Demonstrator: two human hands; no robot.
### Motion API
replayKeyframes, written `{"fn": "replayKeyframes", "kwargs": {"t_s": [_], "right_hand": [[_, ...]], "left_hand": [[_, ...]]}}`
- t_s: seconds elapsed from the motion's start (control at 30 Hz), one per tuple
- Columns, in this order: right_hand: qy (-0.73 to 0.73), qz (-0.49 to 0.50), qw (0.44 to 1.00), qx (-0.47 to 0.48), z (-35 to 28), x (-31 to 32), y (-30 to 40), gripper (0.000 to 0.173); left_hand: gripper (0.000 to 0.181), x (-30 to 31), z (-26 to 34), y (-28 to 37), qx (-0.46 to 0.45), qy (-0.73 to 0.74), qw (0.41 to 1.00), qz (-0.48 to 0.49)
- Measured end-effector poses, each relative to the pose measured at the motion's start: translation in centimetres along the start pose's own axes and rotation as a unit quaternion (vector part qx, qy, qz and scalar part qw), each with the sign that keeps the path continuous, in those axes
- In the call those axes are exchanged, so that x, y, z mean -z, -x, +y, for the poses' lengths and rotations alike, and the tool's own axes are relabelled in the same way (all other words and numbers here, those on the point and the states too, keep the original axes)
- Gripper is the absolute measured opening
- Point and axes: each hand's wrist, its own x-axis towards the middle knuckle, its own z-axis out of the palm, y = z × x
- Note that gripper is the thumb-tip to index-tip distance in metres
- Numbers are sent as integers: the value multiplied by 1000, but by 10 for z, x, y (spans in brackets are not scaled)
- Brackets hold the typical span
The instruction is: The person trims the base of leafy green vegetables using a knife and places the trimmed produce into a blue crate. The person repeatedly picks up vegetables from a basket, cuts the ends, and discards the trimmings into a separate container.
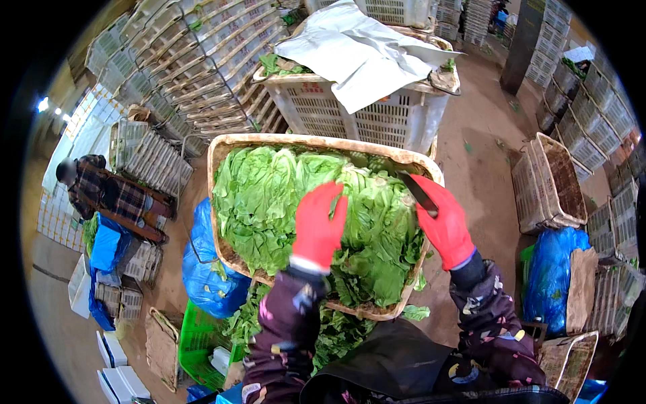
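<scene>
Heads of green leafy lettuce (262, 202) lie packed in a white plastic crate with a soiled rim (323, 142) in front of me. My left hand (319, 222), in a red glove, is over the middle of the lettuce with thumb and fingers apart, holding nothing; whether it touches the leaves is unclear. At the crate's right side my right hand (445, 222), also red-gloved, holds a knife with a dark blade (419, 193) pointing up and left. Several cut stem ends show between the hands. Loose leaves (343, 333) lie below the crate's near edge.
Beyond stands a crate (353, 111) under a white sheet (353, 50). Stacked crates (217, 65) rise at upper left. A blue plastic bag (214, 267) and green crate (202, 343) sit left; nested crates (547, 187) stand right. Another person (116, 194) is far left.
</scene>
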Motion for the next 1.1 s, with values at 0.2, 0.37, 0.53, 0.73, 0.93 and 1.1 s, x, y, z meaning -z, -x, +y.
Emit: {"fn": "replayKeyframes", "kwargs": {"t_s": [0.2, 0.37, 0.53, 0.73, 0.93, 1.1], "right_hand": [[-51, 20, 998, 0, 19, -38, 7, 51], [-56, -18, 995, 76, -42, -16, 76, 58], [-189, -165, 967, 53, -67, 21, 102, 51], [-168, 26, 982, -80, -15, 38, 67, 32], [-266, -14, 943, -200, 15, 42, 58, 32], [-242, -43, 938, -246, 3, 47, 55, 33]], "left_hand": [[61, -49, 40, -32, -107, -120, 954, -253], [76, -32, 52, 71, -124, 88, 986, -75], [78, -22, 77, 119, 42, 137, 987, -72], [66, -65, 87, 118, 118, 181, 976, -7], [78, -18, 54, 114, 234, 416, 879, 13], [73, 17, 36, 93, 279, 551, 786, -25]]}}
